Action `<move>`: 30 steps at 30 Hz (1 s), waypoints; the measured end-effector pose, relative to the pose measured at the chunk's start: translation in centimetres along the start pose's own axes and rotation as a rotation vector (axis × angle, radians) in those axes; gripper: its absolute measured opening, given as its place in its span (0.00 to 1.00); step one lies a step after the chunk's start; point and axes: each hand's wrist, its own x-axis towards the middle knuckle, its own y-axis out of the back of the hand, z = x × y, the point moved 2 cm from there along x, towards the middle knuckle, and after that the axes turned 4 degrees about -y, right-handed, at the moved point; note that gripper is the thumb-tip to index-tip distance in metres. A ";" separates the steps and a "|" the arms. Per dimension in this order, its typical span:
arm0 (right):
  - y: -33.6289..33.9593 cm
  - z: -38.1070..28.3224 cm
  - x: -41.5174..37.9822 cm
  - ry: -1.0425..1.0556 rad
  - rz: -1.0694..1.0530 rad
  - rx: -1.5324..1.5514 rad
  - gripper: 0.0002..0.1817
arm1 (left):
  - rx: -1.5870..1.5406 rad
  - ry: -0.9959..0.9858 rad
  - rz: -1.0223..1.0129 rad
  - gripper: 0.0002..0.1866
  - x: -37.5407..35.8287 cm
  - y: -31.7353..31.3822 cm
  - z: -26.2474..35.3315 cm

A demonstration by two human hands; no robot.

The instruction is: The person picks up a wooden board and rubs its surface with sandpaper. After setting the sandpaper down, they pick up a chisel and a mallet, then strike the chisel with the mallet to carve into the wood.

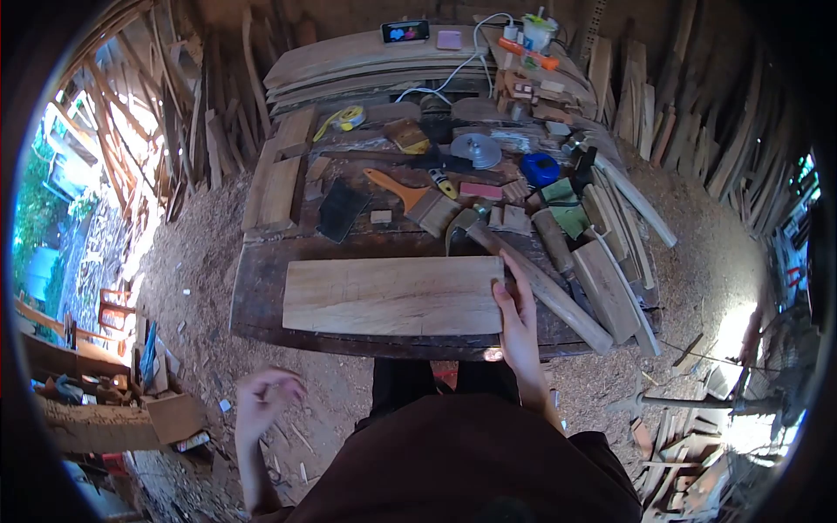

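Observation:
A pale wooden board [392,296] lies lengthwise near the front edge of the dark workbench [261,305], with faint pencil marks towards its left part. My right hand [518,309] grips the board's right end, thumb on the top face and fingers round the end. Off the bench at the lower left, my left hand [267,399] hangs in the air, slightly blurred, its fingers loosely bent and apart with nothing in them. Just behind the board, a hammer [540,283] rests with its handle slanting towards the front right, close to my right hand.
Behind the board lie a wide paintbrush [418,200], a dark sanding sheet [343,210], a blue tape measure [540,169], a grinding disc [476,151] and a yellow tape [349,118]. Wood pieces [606,288] crowd the right side. A phone [405,32] stands at the back.

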 end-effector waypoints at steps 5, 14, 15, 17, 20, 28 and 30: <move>-0.2 -0.5 -0.1 -0.046 -0.032 0.146 0.27 | 0.135 -0.272 0.465 0.18 6.5 -1.9 0.1; 0.0 -0.6 -0.2 -0.010 -0.057 0.190 0.26 | 0.035 -0.197 0.536 0.26 11.8 -4.2 -2.1; 0.0 -0.5 -0.2 -0.005 -0.066 0.190 0.26 | 0.055 -0.240 0.560 0.25 11.7 -4.3 -2.2; 0.0 -0.6 -0.4 0.015 -0.076 0.194 0.26 | 0.071 -0.281 0.588 0.25 11.5 -4.5 -2.0; -0.2 -1.0 -0.8 0.069 -0.104 0.201 0.28 | 0.012 -0.344 0.632 0.24 11.1 -4.7 -1.2; 0.0 -2.3 -0.6 0.254 -0.215 0.153 0.31 | -0.165 -0.232 0.714 0.21 10.5 -2.8 -7.4; -0.1 -3.4 0.1 0.355 -0.311 -0.083 0.28 | -0.217 -0.248 0.834 0.21 10.8 -4.0 -6.7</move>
